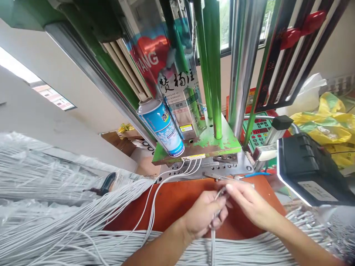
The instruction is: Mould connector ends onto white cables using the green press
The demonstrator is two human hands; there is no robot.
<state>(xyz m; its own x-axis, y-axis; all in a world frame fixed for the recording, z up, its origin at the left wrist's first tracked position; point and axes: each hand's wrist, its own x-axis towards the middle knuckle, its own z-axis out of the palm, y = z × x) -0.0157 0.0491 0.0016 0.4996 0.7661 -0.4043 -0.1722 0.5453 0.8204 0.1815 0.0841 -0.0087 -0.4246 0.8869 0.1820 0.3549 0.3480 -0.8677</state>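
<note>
Closed around slim cables (213, 244), the left hand (203, 214) has them trailing to six o'clock; the right hand (249, 201) pinches their upper ends. Light, bendy, probably slick: best held just behind the ends. Beyond the bench (180, 190), a spray can (163, 127) at eleven.

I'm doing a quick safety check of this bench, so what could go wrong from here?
The spray can sits at the edge of the green plate, so a bump might tip it off. The white cables looping down from the machine pass near the left hand and forearm, which could snag them. They also run close to the loose cable pile, so they might tangle.
</note>
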